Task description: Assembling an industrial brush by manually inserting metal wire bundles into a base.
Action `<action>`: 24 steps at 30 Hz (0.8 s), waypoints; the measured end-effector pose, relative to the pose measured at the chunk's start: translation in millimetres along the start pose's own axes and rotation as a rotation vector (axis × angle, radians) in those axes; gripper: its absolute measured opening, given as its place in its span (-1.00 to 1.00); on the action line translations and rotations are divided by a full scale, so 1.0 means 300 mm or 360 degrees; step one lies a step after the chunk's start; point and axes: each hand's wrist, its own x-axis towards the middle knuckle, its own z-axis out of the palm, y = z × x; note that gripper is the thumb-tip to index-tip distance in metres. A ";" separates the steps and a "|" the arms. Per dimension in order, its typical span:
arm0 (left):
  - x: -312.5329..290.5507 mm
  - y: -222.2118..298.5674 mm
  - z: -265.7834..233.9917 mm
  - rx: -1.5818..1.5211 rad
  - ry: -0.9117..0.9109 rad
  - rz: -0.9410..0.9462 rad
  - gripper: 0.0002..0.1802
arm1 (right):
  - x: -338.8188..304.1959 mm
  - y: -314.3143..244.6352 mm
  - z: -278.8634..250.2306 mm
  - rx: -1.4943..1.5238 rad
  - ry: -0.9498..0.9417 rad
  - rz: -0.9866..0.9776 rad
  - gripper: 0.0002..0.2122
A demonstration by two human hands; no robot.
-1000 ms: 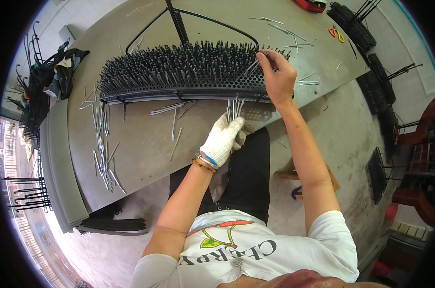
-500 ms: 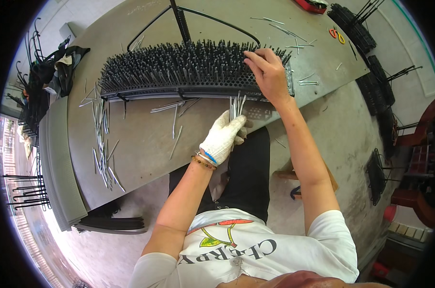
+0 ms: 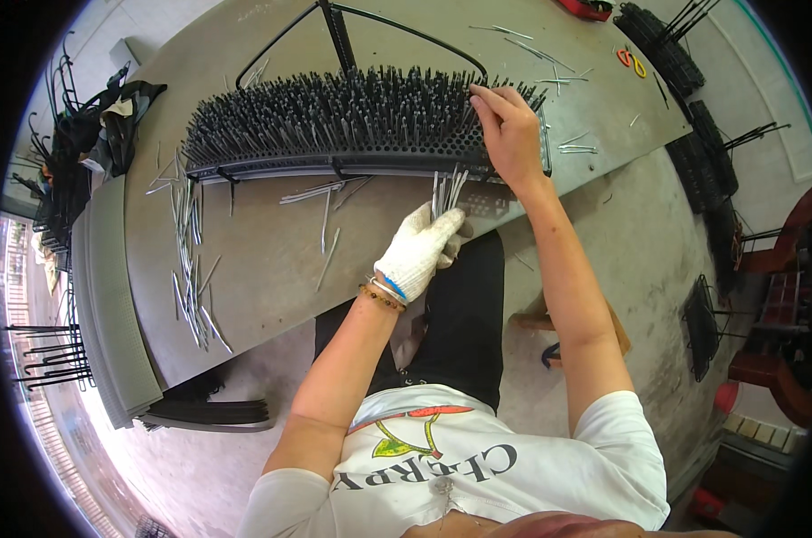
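Observation:
A perforated black rack [image 3: 406, 163] lies across the table, with dense rows of thin dark rods [image 3: 334, 112] standing up in its holes. My left hand [image 3: 419, 244], in a white knitted glove, is closed around a bundle of thin silvery metal rods [image 3: 448, 195] just in front of the rack's near edge. Their upper ends fan out above the fingers. My bare right hand [image 3: 513, 134] reaches over the rack's right end, thumb and fingers pinched together among the rod tops. Whatever sits in that pinch is too small to make out.
Loose metal rods [image 3: 191, 260] lie scattered on the grey table [image 3: 271, 269], on the left and far right. Orange-and-yellow-handled scissors [image 3: 634, 63] rest at the far right. A black bar frame [image 3: 336, 40] rises behind the rack. Black racks [image 3: 661, 54] stand beyond the table's right edge.
My right hand has shifted slightly right over the rack, its fingers still pinched. The rod bundle in my left hand has tilted a little to the right.

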 end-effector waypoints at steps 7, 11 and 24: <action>0.007 -0.022 -0.013 0.0145 -0.0027 0.0001 -0.73 | -0.029 0.014 0.010 -0.0076 0.0034 -0.0248 -0.83; -0.005 0.024 0.028 -0.0205 0.0005 -0.0055 -0.71 | -0.032 0.055 0.010 -0.0207 0.0018 -0.0355 -0.85; -0.020 0.028 0.031 -0.0191 0.0009 0.0073 -0.71 | -0.021 -0.009 -0.047 -0.0152 -0.0067 0.0161 -0.82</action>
